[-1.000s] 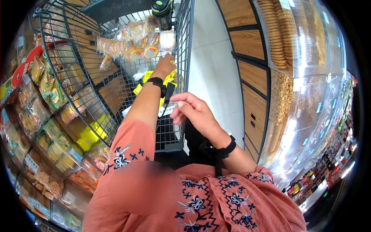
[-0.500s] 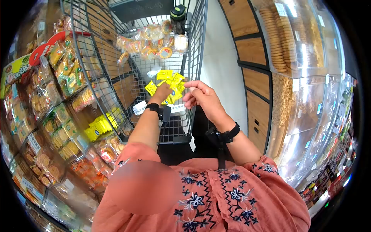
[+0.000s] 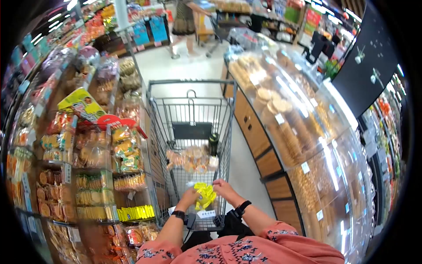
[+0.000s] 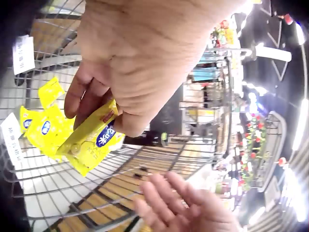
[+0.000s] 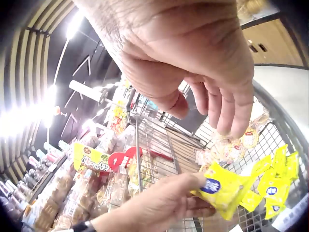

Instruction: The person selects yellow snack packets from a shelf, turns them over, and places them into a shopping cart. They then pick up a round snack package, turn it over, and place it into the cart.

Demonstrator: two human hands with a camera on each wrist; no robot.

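My left hand [image 3: 189, 197] pinches a small yellow snack packet [image 4: 91, 142] with a blue oval label, between thumb and fingers. It holds the packet over the shopping cart [image 3: 151, 110]. More yellow packets [image 5: 275, 188] lie in a loose heap on the wire floor, lower than the held one. My right hand [image 5: 193, 67] hovers beside the left with fingers loosely bent and nothing in them; its palm side shows in the left wrist view.
Deeper in the cart lie clear-wrapped round biscuits [image 3: 193, 159] and a dark bottle [image 3: 213, 143]. Shelves of packaged snacks [image 3: 94, 189] stand close on the left, clear bulk bins [image 3: 303, 149] on the right. A person [image 3: 183, 22] with another cart is ahead.
My left hand has drawn back from deep in the cart to the yellow packets and now holds one up. The head view has tilted up toward the aisle. My right hand stays near, empty.
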